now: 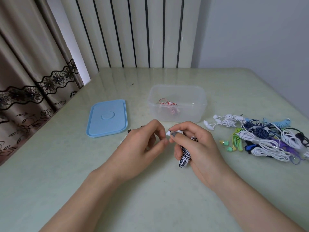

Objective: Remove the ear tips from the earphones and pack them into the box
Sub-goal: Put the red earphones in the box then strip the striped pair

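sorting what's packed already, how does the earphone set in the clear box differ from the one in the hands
The red-corded earphones lie loose inside the clear plastic box; the black-and-white striped earphones are bundled in the right hand, their white earbud pinched. Both are wired.

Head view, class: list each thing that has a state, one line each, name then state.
clear box: open, red earphones inside
blue lid: off, flat on table
striped earphones: coiled, gripped by right hand
left hand: pinching at the earbud tip
earphone pile: bundled, unpacked
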